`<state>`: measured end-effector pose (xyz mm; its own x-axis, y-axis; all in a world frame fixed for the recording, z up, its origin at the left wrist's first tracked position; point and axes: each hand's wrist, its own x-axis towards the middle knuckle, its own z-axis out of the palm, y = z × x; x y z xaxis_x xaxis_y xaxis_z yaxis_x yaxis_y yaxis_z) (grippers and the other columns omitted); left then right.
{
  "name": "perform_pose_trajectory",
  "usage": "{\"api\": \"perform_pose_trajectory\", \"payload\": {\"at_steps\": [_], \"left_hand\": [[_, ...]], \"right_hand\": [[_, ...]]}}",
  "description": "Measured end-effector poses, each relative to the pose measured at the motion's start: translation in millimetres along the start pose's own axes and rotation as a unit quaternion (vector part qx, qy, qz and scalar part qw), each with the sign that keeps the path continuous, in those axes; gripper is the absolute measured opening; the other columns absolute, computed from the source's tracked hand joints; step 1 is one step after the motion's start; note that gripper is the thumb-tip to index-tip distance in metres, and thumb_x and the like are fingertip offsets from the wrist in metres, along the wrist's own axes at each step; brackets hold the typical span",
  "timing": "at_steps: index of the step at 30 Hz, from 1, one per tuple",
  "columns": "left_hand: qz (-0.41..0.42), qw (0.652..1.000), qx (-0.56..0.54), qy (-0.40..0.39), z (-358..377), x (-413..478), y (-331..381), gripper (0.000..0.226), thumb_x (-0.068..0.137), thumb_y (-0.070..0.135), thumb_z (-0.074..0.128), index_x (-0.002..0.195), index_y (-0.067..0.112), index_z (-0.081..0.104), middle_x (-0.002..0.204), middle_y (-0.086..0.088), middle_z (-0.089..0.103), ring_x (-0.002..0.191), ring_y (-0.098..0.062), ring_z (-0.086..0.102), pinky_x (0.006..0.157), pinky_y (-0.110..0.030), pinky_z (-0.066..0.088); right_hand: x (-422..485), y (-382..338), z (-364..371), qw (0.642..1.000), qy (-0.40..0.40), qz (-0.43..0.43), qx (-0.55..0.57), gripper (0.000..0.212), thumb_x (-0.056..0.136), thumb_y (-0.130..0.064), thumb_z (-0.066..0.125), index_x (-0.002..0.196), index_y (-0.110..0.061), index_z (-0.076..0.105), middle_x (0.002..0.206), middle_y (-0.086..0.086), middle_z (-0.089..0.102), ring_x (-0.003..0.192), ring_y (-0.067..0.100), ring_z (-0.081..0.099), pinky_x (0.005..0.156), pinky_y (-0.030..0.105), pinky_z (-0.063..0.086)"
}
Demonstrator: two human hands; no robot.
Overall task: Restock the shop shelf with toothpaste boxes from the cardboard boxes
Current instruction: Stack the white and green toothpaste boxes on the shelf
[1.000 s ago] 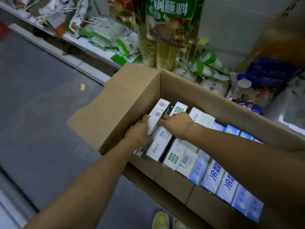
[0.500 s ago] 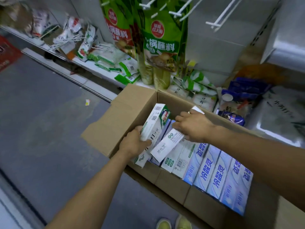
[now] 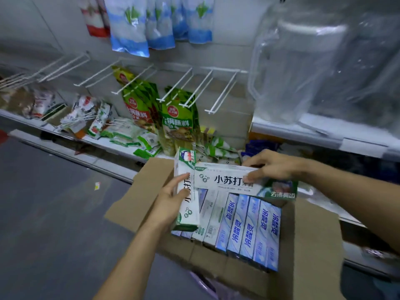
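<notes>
An open cardboard box (image 3: pixel 149 191) stands on the floor before the shop shelf (image 3: pixel 112 146). Inside it lie several blue toothpaste boxes (image 3: pixel 251 226) packed side by side, with white ones to their left. My left hand (image 3: pixel 173 202) grips an upright white-and-green toothpaste box (image 3: pixel 188 211) above the carton's left end. My right hand (image 3: pixel 272 165) pinches a second white-and-green toothpaste box (image 3: pixel 229 180), held level and crosswise above the carton, overlapping the upright one.
White peg hooks (image 3: pixel 184 87) jut from the back panel, some bare, some with green sauce packets (image 3: pixel 177 118). Blue-and-white bags (image 3: pixel 129 24) hang higher up. Clear plastic jugs (image 3: pixel 303 61) fill the right shelf. Grey floor (image 3: pixel 54 213) lies to the left.
Both hands have lifted their toothpaste boxes up out of the carton. The right hand's box now lies level across the other. My view has tilted up toward the hooks.
</notes>
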<state>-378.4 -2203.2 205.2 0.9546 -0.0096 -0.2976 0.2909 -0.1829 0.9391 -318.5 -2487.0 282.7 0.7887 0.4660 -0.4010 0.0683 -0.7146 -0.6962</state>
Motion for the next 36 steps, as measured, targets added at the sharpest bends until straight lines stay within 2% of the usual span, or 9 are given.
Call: {"api": "perform_pose_trajectory", "payload": {"at_steps": [3,5,10,16,19,22,25,29,36], "left_hand": [[0.024,1.0,0.002,-0.014,7.1,-25.8,37.5,0.03,0.093,0.009,0.06,0.108,0.034,0.064,0.124,-0.014,0.06,0.091,-0.01,0.069,0.064,-0.02,0.054],[0.041,0.999,-0.01,-0.034,9.0,-41.2,60.0,0.035,0.084,0.01,0.073,0.103,0.036,0.06,0.113,-0.008,0.066,0.071,-0.008,0.071,0.056,-0.021,0.053],[0.085,0.995,0.002,-0.059,8.4,-71.1,118.5,0.059,0.05,0.048,0.089,0.102,0.044,0.062,0.115,0.0,0.067,0.096,-0.022,0.07,0.08,-0.035,0.058],[0.128,0.986,-0.052,-0.094,12.4,-97.6,171.7,0.043,0.076,0.043,0.066,0.114,0.022,0.063,0.103,-0.001,0.074,0.075,-0.008,0.072,0.052,-0.015,0.05],[0.126,0.984,-0.098,-0.082,15.3,-102.6,189.3,0.038,0.085,0.039,0.065,0.117,0.019,0.064,0.104,-0.005,0.074,0.087,-0.019,0.073,0.063,-0.027,0.056],[0.134,0.979,-0.134,-0.072,16.8,-106.6,212.8,0.05,0.078,0.042,0.07,0.12,0.016,0.063,0.103,-0.009,0.074,0.092,-0.027,0.072,0.08,-0.041,0.058],[0.155,0.979,-0.117,-0.059,16.1,-109.9,240.1,0.041,0.083,0.046,0.067,0.115,0.021,0.064,0.096,-0.002,0.076,0.077,-0.016,0.073,0.062,-0.028,0.055],[0.168,0.978,-0.11,-0.054,20.3,-111.7,283.5,0.047,0.079,0.053,0.068,0.116,0.025,0.063,0.098,0.0,0.075,0.083,-0.021,0.071,0.064,-0.031,0.054],[0.21,0.968,-0.11,-0.081,59.7,-108.1,362.7,0.038,0.082,0.052,0.067,0.108,0.025,0.063,0.066,0.008,0.073,0.055,-0.011,0.07,0.049,-0.024,0.053]], "right_hand": [[-44.4,-21.5,-15.0,0.998,0.024,0.004,0.052,0.023,0.083,-0.029,0.072,0.103,-0.018,0.075,0.098,0.0,0.075,0.094,0.021,0.07,0.077,0.027,0.055],[-70.8,-37.6,-24.6,0.998,0.032,-0.001,0.053,0.023,0.085,-0.03,0.07,0.105,-0.02,0.074,0.1,-0.003,0.074,0.095,0.015,0.07,0.081,0.024,0.053],[-121.1,-73.8,-45.5,0.998,0.054,-0.013,0.038,0.03,0.083,-0.036,0.069,0.109,-0.023,0.073,0.105,-0.003,0.073,0.102,0.018,0.068,0.095,0.036,0.05],[-166.1,-117.7,-62.6,0.995,0.085,-0.021,0.051,0.036,0.077,-0.038,0.07,0.107,-0.018,0.074,0.102,0.005,0.074,0.097,0.03,0.069,0.084,0.037,0.054],[-181.1,-136.9,-68.1,0.991,0.128,-0.032,0.009,0.036,0.081,-0.04,0.071,0.114,-0.027,0.07,0.103,-0.002,0.074,0.096,0.023,0.07,0.089,0.04,0.055],[-194.7,-151.3,-68.4,0.98,0.178,-0.039,-0.085,0.072,0.072,-0.041,0.081,0.135,-0.034,0.046,0.105,-0.006,0.066,0.093,0.013,0.067,0.091,0.031,0.052],[-208.7,-161.6,-68.2,0.955,0.25,-0.047,-0.15,0.077,0.067,-0.038,0.083,0.125,-0.032,0.033,0.099,-0.008,0.059,0.086,0.009,0.064,0.08,0.028,0.052],[-225.1,-175.4,-85.2,0.881,0.373,-0.064,-0.284,0.052,0.066,-0.046,0.073,0.104,-0.03,0.041,0.097,-0.012,0.061,0.082,0.015,0.06,0.073,0.038,0.052],[-262.4,-173.3,-155.4,0.79,0.504,-0.116,-0.329,0.046,0.065,-0.045,0.073,0.106,-0.029,0.057,0.093,-0.014,0.058,0.083,0.012,0.054,0.069,0.031,0.043]]}}
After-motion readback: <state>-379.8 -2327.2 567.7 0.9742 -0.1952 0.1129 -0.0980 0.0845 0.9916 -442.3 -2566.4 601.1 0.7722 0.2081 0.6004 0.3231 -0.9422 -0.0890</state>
